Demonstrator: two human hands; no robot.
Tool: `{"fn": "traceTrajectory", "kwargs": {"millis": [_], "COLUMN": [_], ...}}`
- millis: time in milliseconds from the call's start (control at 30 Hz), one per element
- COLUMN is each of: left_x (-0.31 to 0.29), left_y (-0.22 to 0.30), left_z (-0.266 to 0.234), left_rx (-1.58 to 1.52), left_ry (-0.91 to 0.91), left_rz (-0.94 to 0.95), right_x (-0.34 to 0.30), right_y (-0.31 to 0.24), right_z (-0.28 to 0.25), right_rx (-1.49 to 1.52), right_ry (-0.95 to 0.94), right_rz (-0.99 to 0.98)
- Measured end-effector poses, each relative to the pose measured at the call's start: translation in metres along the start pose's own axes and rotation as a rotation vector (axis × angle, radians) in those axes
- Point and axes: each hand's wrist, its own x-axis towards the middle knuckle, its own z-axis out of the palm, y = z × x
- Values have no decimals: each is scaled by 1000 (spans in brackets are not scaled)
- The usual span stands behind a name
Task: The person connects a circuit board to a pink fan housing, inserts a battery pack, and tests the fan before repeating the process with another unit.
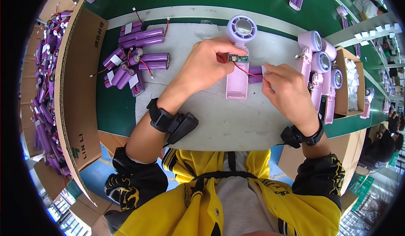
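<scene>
A pink handheld fan lies with its handle laid bare on the grey mat, its round head pointing away from me. My left hand is closed on the fan, with thumb and fingers around the green circuit board at the top of the handle. Red and dark wires run from the board toward a purple battery pack just right of the handle. The fingers of my right hand are closed at that pack's right end, by a small white pad. They partly hide the pack.
Several purple battery packs with leads lie left on the mat. A tall cardboard box and a heap of packs stand further left. At right are several fans and a box of white pieces.
</scene>
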Motion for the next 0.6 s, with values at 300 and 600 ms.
{"fn": "traceTrajectory", "kwargs": {"millis": [300, 600], "left_x": [4, 8], "left_y": [-5, -8], "left_z": [2, 3], "left_rx": [67, 26], "left_ry": [-25, -23], "left_rz": [46, 82], "right_x": [5, 1], "right_y": [12, 15], "right_z": [-10, -9], "right_rx": [148, 90], "right_ry": [-88, -119], "right_rz": [99, 65]}}
